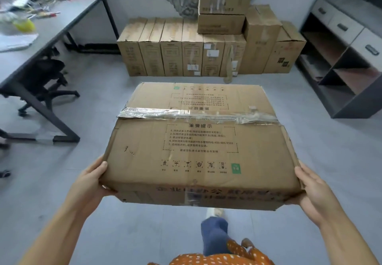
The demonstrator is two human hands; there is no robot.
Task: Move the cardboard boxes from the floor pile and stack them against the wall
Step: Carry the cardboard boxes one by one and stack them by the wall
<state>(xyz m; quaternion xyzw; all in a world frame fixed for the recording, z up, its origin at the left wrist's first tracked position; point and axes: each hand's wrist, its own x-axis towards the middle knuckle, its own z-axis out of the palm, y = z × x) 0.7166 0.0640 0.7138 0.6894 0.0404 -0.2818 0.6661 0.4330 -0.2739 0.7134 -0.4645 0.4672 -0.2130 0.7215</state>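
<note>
I carry a large flat cardboard box (198, 146) in the air in front of me, taped across its top and printed with text and handling symbols. My left hand (91, 184) grips its near left corner, thumb on top and fingers underneath. My right hand (312, 188) holds the near right corner the same way. Ahead, against the wall, a row of several upright cardboard boxes (182, 47) stands side by side. Two smaller boxes (223, 6) are stacked on top of that row, and a taller box (261, 37) stands to the right.
A grey desk (68, 16) with clutter runs along the left, with a black office chair (44, 80) under it. A grey shelf unit with drawers (341, 57) stands at the right. Grey floor (93, 103) lies between me and the wall stack.
</note>
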